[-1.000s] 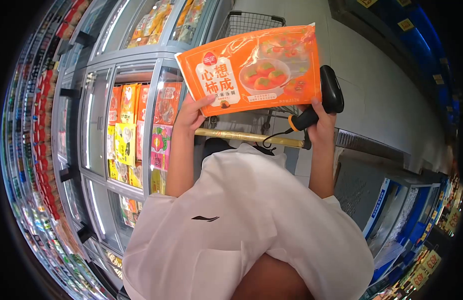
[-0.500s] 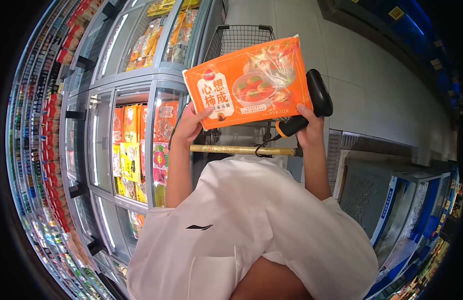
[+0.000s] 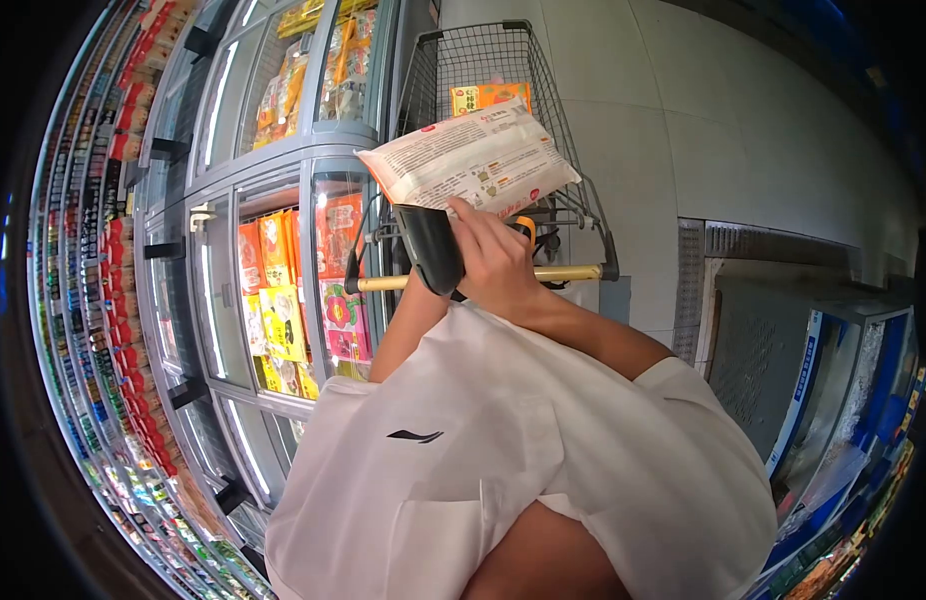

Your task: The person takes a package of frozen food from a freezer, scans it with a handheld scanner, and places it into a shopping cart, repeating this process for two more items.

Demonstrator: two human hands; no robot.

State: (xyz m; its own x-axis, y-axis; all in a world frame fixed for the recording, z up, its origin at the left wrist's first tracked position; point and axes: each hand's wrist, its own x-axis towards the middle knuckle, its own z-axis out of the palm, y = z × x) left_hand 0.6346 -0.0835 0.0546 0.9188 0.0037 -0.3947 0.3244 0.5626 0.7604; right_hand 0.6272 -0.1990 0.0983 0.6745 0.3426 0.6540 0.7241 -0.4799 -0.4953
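Note:
The bag of frozen rice balls (image 3: 463, 160) is tilted above the shopping cart, its pale, text-covered back facing up. My right hand (image 3: 498, 255) is closed round the grip of a black handheld scanner (image 3: 430, 250), with an orange ring (image 3: 526, 227) at the grip's end. The scanner's black head covers the bag's lower left edge in this view. Behind the scanner, my left hand is mostly hidden; its forearm (image 3: 407, 330) leads up toward the bag it supports. My wrists cross near the cart's yellow handle (image 3: 573, 272).
Another orange package (image 3: 493, 97) lies in the wire shopping cart (image 3: 473, 50). Glass-door freezers with bright bags (image 3: 283, 310) line the left side. Grey floor tiles (image 3: 623, 130) extend to the right, beside a grey cabinet (image 3: 768, 350).
The bag has turned from its orange front to its pale back. My right hand has moved left with the scanner, across my left hand. More of the cart shows.

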